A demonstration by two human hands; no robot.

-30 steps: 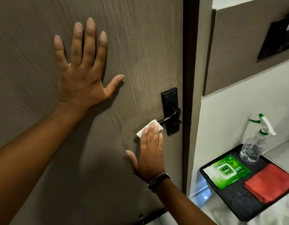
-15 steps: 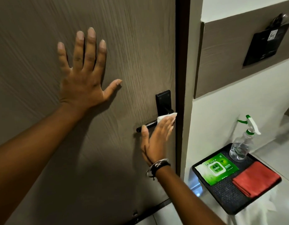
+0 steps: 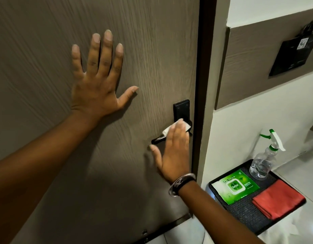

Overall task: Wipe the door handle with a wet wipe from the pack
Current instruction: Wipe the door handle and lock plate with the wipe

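A black lever door handle (image 3: pixel 158 139) on a black backplate (image 3: pixel 181 108) sits at the right edge of the brown wood-grain door (image 3: pixel 46 41). My right hand (image 3: pixel 173 152) presses a folded white wet wipe (image 3: pixel 167 129) flat against the lever near the backplate; the fingers cover most of the wipe and the lever's inner part. Only the lever's left tip shows. My left hand (image 3: pixel 97 80) lies flat on the door, fingers spread, up and left of the handle. The green wet wipe pack (image 3: pixel 235 188) lies on a black tray at the lower right.
The black tray (image 3: pixel 247 215) also holds a clear spray bottle (image 3: pixel 263 161) with a green and white trigger and a folded red cloth (image 3: pixel 277 199). A dark door frame (image 3: pixel 203 85) runs right of the handle. A black bag (image 3: pixel 293 55) hangs on the wall panel.
My right hand slid the wipe from the lever's left tip toward the backplate and now rests flat over the lever's inner part. The left hand stayed put on the door.
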